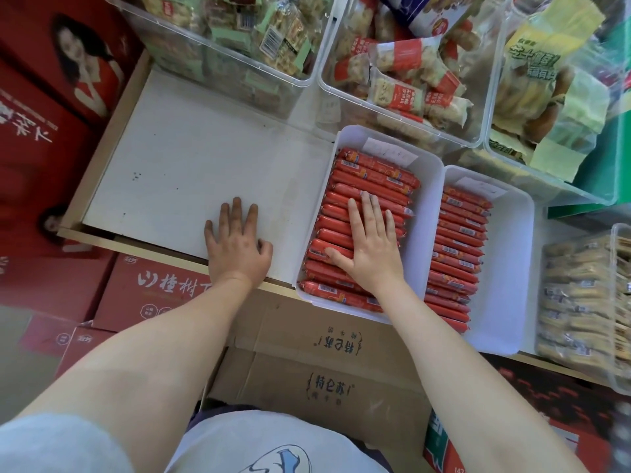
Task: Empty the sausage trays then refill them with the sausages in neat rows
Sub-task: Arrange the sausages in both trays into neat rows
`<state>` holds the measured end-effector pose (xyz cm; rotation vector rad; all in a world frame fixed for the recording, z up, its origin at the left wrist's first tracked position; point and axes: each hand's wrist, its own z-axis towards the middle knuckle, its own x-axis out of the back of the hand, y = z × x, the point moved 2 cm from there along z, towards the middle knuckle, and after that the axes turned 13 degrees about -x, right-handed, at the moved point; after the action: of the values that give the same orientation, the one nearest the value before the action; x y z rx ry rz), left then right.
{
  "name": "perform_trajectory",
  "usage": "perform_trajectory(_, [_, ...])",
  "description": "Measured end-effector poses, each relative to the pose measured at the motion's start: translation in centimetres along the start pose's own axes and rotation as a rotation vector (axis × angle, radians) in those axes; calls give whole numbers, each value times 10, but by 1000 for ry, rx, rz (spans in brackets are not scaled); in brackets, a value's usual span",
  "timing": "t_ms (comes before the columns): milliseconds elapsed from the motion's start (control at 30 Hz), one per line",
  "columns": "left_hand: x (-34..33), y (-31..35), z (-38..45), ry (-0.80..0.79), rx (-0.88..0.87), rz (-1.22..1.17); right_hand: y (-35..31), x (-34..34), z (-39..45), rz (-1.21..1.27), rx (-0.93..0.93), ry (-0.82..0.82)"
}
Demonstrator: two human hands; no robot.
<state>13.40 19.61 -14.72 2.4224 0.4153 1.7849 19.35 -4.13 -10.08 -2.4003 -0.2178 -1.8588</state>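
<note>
Pressing flat, fingers straight, right hand (367, 247) on rows of red plastic-wrapped sausages (368, 186) in white rectangular plastic tray (421, 213), frame centre. Left hand (235, 242): spread flat on bare white shelf board (191, 172), centre-left. Second white tray (508, 268) of sausages: touching, right.

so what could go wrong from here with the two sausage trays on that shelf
1. The left tray juts past the shelf front edge; with the right hand pressing flat on its sausages, it might tip toward the cardboard box below.
2. Emptying it one-handed could scatter sausages, since the left hand rests on bare shelf, not steadying the tray.
3. The right tray sits tight alongside, so lifting one may drag the other.
</note>
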Motion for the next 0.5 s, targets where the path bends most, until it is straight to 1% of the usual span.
perform_trajectory(167, [2,0,-2,-28,-4,16,0,7,1,-9,12,-64])
perform_trajectory(267, [0,-1,1,-96,-33,27,0,20,-15,112,-16,-80])
perform_trajectory(300, [0,-3,0,-125,-44,21,4,25,-27,166,-38,-57])
perform_trajectory(367, [5,-6,0,-166,-69,-44,15,39,-50,258,-61,88])
perform_trajectory(400, [12,-6,-3,-172,-87,-97,22,44,-63,316,-88,116])
perform_trajectory(433, [19,-4,-7,-156,-121,-142,27,49,-73,387,-142,62])
perform_trajectory(500, [38,11,-28,-103,-243,-218,30,55,-87,484,-283,-195])
